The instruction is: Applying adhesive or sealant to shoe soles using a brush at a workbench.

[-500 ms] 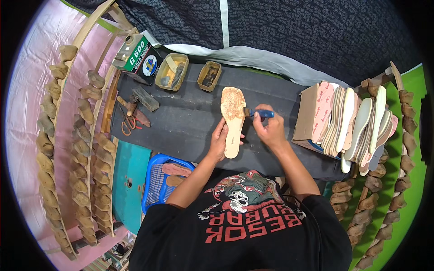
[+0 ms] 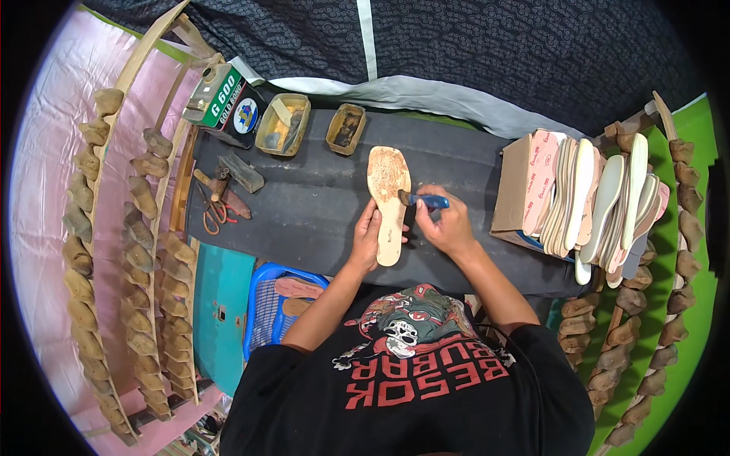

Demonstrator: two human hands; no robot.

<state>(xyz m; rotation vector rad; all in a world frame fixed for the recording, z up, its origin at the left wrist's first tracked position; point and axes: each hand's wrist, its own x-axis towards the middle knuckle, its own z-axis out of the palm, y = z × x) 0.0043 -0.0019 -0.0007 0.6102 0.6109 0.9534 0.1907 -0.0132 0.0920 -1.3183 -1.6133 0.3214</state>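
Note:
My left hand [image 2: 368, 237] grips a pale shoe insole [image 2: 391, 216] by its narrow heel end, thumb on top and fingertips showing past the right edge. Brown, wet-looking glue covers the insole's wide toe part. My right hand [image 2: 450, 226] is closed round the blue handle of a brush [image 2: 427, 201]. The brush's bristles touch the right edge of the insole, just below the glued area. Beyond the insole stands a small rectangular tub [image 2: 347, 129] with dark residue inside.
On the dark table [image 2: 296, 205] lie orange-handled scissors [image 2: 217, 216], a hammer [image 2: 213, 184] and a grey block [image 2: 242, 173]. A larger tub [image 2: 283, 125] and a metal can [image 2: 223, 102] stand behind. A cardboard box [image 2: 517, 186] holds several insoles at right. Racks of shoe lasts [image 2: 77, 254] flank the table.
The brush has moved down and slightly left along the insole's right edge, with my right hand following. My left hand keeps its hold on the insole.

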